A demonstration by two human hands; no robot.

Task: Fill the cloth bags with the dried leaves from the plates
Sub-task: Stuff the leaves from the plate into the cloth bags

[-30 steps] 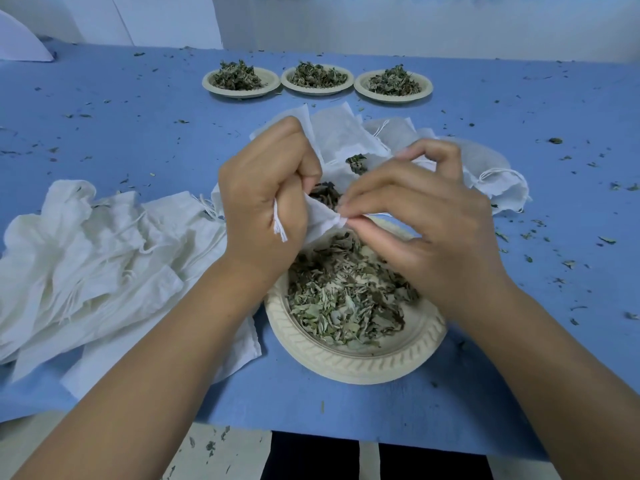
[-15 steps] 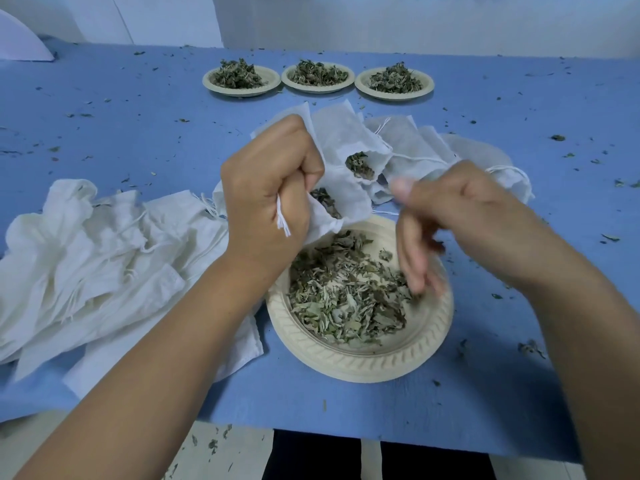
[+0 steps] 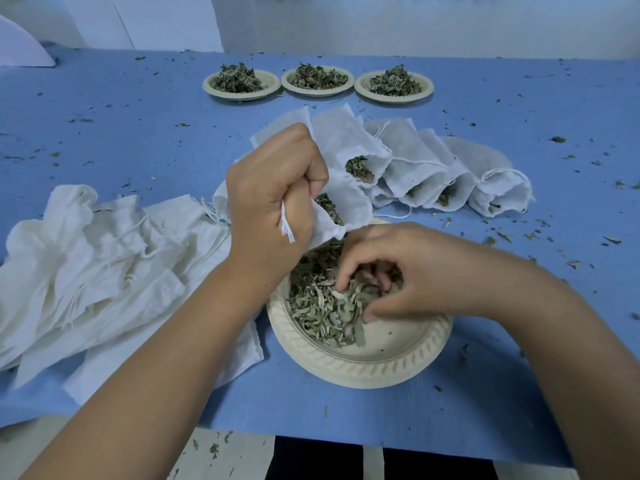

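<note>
Hands apart: right hand point(image 3: 408, 271) gathering, left hand point(image 3: 273, 199) gripping.
On the near round beige ribbed plate point(image 3: 363, 370), the right hand curls round dried green leaves point(image 3: 318, 306); the left fist clamps a small white drawstring cloth bag point(image 3: 348, 206) above its far rim. A heap of empty white bags point(image 3: 86, 271) lies left; farther, a row of filled bags point(image 3: 433, 168), then three leaf-heaped plates point(image 3: 317, 90).

This looks like a plain hand-packing workroom — a broad blue surface point(image 3: 138, 140) set against bare white walls point(image 3: 415, 26). Three round beige plates point(image 3: 317, 94) heaped with dried green leaves point(image 3: 237, 79) stand in a row at the back. Limp empty white cloth bags point(image 3: 86, 271) lie piled at the left, and filled white drawstring bags point(image 3: 415, 168) line up side by side. Leaf crumbs point(image 3: 613, 240) litter everything — even the pale floor point(image 3: 214, 452).
</note>
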